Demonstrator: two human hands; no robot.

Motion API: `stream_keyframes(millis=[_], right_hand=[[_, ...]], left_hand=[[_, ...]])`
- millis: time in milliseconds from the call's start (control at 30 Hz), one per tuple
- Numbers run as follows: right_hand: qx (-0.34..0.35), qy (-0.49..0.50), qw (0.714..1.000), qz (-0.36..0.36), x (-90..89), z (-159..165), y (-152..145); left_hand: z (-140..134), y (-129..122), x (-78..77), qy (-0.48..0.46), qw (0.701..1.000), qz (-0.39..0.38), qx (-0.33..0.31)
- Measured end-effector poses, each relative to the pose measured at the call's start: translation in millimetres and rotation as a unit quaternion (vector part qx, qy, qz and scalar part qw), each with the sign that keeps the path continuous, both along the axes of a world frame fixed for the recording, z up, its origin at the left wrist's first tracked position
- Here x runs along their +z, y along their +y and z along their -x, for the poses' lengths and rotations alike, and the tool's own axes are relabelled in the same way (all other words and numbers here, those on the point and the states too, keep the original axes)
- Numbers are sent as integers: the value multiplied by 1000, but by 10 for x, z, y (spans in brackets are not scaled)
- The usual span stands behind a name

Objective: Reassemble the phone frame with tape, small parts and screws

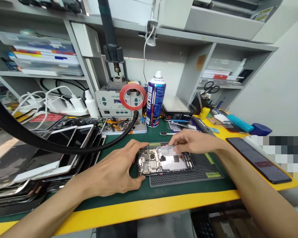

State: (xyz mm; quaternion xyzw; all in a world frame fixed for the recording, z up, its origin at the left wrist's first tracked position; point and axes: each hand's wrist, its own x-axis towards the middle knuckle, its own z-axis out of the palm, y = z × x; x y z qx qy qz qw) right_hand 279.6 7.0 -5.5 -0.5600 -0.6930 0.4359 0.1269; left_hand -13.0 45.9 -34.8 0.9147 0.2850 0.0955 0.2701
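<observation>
A phone with its back off (154, 160) lies lengthwise at the mat's left part, its circuit board bare at the left and a silvery bay at the right. My left hand (115, 170) grips the phone's left end, thumb at the near corner and fingers at the far one. Over the far right part of the phone, my right hand (188, 140) has its fingers pinched together at the silvery bay. A pale, shiny sheet-like piece (167, 151) shows beside those fingertips; whether they hold it I cannot tell. Under the phone is a grey perforated mat (169, 180).
Stacked phones and screens (64, 148) crowd the left. A thick black hose (72, 145) arcs over the bench from a soldering station (109, 102). Behind stand a blue spray can (156, 100) and a parts tray (136, 127). Another phone (258, 160) lies at right.
</observation>
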Motion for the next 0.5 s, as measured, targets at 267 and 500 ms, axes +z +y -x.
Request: stream_keyframes(millis=[267, 500], right_hand=[[-200, -151, 938, -238, 183, -281, -16], [-205, -272, 919, -198, 130, -649, 24]], left_hand=[[58, 16, -47, 3, 1000, 0, 1], [11, 27, -115, 10, 1000, -21, 9]])
